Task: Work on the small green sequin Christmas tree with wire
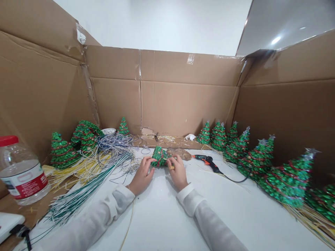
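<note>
Probably a craft workshop; glue gun

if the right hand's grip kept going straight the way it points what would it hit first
The small green sequinned cone tree, which the right hand is touching: its fingers angle forward and inward onto it, though depth is hard to judge from this view.

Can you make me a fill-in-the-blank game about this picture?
The left hand and right hand hold a small, sparkly ____ tree.
A black-and-orange hot glue gun lies to the ____ of the hands.
The clear plastic bottle has a ____ cap.
The tall brown walls are made of ____.
Answers: green, right, red, cardboard.
</note>
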Tool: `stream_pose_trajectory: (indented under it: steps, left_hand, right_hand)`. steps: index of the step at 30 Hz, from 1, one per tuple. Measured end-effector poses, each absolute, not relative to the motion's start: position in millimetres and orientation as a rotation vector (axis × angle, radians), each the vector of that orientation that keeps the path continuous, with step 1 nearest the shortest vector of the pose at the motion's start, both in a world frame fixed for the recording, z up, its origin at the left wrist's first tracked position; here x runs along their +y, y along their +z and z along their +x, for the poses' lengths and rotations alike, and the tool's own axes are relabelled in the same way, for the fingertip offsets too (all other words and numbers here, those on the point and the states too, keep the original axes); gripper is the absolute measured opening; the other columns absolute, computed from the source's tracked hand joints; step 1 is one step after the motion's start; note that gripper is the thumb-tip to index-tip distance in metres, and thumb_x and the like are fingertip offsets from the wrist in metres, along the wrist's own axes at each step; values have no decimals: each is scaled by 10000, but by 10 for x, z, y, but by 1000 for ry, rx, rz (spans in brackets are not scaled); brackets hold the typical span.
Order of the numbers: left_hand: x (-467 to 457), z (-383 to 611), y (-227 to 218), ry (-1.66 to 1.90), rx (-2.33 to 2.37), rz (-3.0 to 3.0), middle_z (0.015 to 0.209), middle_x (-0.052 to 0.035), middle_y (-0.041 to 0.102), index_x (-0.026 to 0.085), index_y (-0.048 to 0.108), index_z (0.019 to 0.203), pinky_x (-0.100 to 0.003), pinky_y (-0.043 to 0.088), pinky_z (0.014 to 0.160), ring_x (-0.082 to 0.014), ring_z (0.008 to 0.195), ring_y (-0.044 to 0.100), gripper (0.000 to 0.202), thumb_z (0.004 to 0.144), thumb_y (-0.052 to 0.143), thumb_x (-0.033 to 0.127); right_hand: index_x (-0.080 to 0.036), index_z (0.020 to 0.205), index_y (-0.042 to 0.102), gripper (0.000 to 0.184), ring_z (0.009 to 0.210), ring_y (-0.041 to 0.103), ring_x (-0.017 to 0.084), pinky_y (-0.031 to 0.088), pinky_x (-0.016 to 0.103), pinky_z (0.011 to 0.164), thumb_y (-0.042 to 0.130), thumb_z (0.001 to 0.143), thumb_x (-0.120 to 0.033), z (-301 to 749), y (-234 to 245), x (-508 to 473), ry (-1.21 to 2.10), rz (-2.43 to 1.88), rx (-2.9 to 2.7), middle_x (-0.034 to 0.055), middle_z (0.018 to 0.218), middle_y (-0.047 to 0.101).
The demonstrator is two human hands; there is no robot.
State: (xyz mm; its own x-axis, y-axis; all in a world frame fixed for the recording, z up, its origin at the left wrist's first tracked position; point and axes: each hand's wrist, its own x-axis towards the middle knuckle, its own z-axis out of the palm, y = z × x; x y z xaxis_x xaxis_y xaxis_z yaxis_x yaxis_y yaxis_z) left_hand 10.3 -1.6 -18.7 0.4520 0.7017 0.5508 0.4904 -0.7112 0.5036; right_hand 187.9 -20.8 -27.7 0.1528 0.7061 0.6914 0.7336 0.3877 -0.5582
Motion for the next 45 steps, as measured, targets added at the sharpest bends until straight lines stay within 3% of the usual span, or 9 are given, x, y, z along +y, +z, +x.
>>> stream_pose_trajectory:
  steps: [9, 18, 27, 45]
  left_hand:
    - [-22, 110, -173, 1112, 1012, 2425, 1132, -59, 386, 242, 453, 1123, -380, 385, 953, -201, 1119, 396, 316, 837, 387, 126]
    - [-24, 101, -182, 1147, 1074, 2398, 1100, -54, 372, 241, 462, 1098, -350, 412, 920, -188, 1081, 428, 302, 824, 408, 125]
    - [-34, 102, -168, 1136, 1091, 2399, 1198, -67, 313, 240, 477, 1110, -381, 392, 952, -205, 1150, 388, 317, 827, 399, 121]
    - [-21, 99, -163, 1113, 1044, 2487, 1214, -55, 319, 251, 548, 1061, -423, 331, 1020, -219, 1178, 359, 324, 815, 398, 104]
  right_hand:
    - [-193, 784, 601, 293, 1035, 488, 208, 390, 325, 840, 356, 889, -313, 1891, -281, -190, 93, -1307, -1568, 91, 1059, 550]
    - [-202, 736, 559, 314, 752, 504, 157, 381, 256, 688, 337, 903, -347, 1883, -220, -226, 74, -1288, -1579, 33, 801, 527]
    - [-198, 726, 549, 319, 783, 506, 159, 381, 259, 703, 341, 908, -358, 1903, -233, -206, 23, -1285, -1581, 38, 830, 537]
    - [-190, 803, 594, 350, 788, 507, 173, 389, 274, 699, 306, 915, -354, 2002, -273, -149, -60, -1366, -1565, 63, 855, 542]
